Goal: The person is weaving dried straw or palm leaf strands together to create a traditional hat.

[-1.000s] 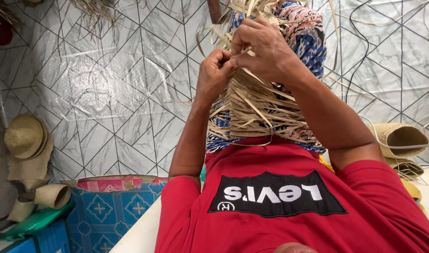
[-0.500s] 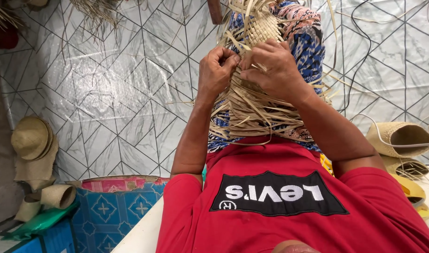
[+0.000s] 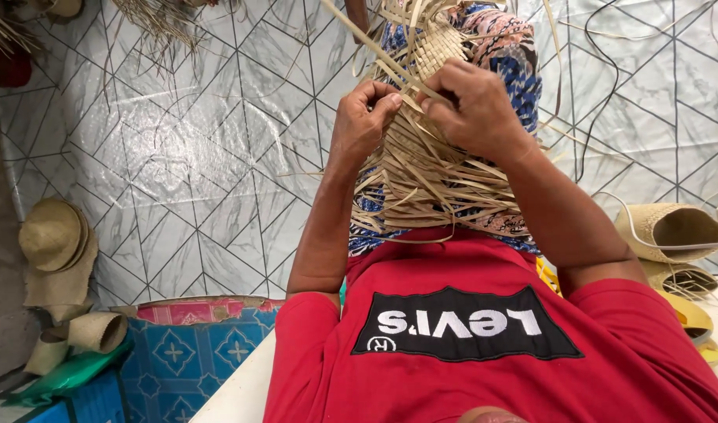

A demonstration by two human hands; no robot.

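Note:
I look down over my red shirt at a half-woven piece of pale straw (image 3: 433, 168) resting on my lap, which is covered by a blue patterned cloth (image 3: 515, 59). My left hand (image 3: 360, 117) pinches loose straw strips at the left side of the weave. My right hand (image 3: 475, 106) grips strips at the top right, its fingers curled over the woven part. The two hands almost touch. Long loose strips fan out below and above the hands.
Finished straw hats (image 3: 57, 239) and rolled woven pieces (image 3: 96, 329) lie at the left on the patterned floor covering. Woven straw pieces (image 3: 672, 231) sit at the right. A blue patterned box (image 3: 190, 360) stands at the lower left. Loose straw (image 3: 159, 19) lies at the top.
Both hands have shifted slightly on the weave, the fingers working the strips. The view has tilted a little, so the hats at the left appear lower.

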